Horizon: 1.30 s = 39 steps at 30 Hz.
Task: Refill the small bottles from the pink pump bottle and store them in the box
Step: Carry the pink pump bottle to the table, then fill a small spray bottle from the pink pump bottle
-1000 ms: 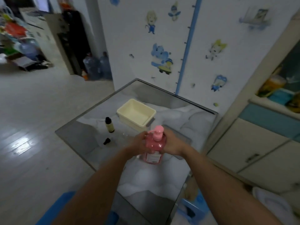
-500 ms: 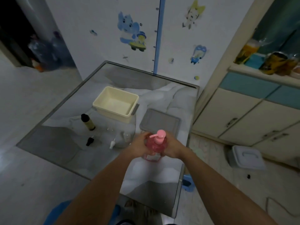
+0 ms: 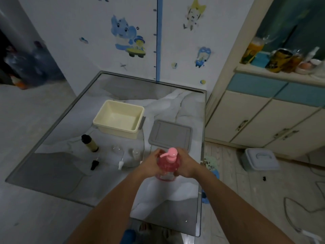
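At the near right corner of a glass-topped table (image 3: 52, 166), a person holds the pink pump bottle (image 3: 168, 166) upright between both hands, the left hand (image 3: 152, 162) curled around its left side and the right hand (image 3: 185, 162) wrapped around its right. The two-handed clasp appears meant to steady the bottle on the tabletop, its spout pointing left toward the small bottles waiting there. Just left of the hands stand two clear small bottles (image 3: 134, 154), uncapped as far as the dim light allows, with a white cap (image 3: 120, 164) lying beside them, probably set aside so the necks are free for filling. Farther left, an amber bottle with a black cap (image 3: 90, 143) leans at a tilt, and a black dropper top (image 3: 93, 164) lies on the glass nearer the edge. At the far side of the group sits the cream box (image 3: 98, 120), open and empty, with its grey lid (image 3: 169, 134) laid flat to the right, seemingly to keep the box ready for storing. No refilling looks done yet; none of the small bottles is in the box.
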Available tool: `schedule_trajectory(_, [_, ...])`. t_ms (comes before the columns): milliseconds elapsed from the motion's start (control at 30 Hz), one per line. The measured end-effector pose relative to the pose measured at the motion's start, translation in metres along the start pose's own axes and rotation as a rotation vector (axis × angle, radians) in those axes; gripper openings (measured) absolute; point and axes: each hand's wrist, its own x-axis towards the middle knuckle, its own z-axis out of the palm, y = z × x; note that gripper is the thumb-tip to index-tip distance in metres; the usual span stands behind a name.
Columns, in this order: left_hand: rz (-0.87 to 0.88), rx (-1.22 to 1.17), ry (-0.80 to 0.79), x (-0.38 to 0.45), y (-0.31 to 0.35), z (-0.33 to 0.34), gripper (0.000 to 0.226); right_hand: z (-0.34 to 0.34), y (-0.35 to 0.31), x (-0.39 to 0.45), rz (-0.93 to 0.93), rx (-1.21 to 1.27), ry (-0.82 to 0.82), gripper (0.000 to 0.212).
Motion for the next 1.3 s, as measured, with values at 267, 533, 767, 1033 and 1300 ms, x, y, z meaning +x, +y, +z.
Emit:
schedule_trajectory(267, [0.011,0.245,-0.159,0.009,0.012,-0.050,0.070,-0.036,-0.020,-0.009,0.092,-0.059,-0.067,0.067])
schedule_trajectory(533, [0.153,0.463,0.171,0.005,0.087,-0.092,0.043,-0.088,-0.060,-0.009,0.084,-0.050,0.300,0.044])
schedule_trajectory(767, [0.144,0.627,0.302,-0.025,0.122,-0.110,0.056,-0.113,-0.082,-0.030,-0.014,-0.052,0.379,0.047])
schedule_trajectory(1033, [0.139,0.721,0.398,-0.066,0.135,-0.120,0.059,-0.110,-0.095,-0.057,-0.090,-0.036,0.372,0.050])
schedule_trajectory(1300, [0.149,0.748,0.403,-0.075,0.132,-0.131,0.059,-0.111,-0.114,-0.063,-0.109,-0.063,0.382,0.050])
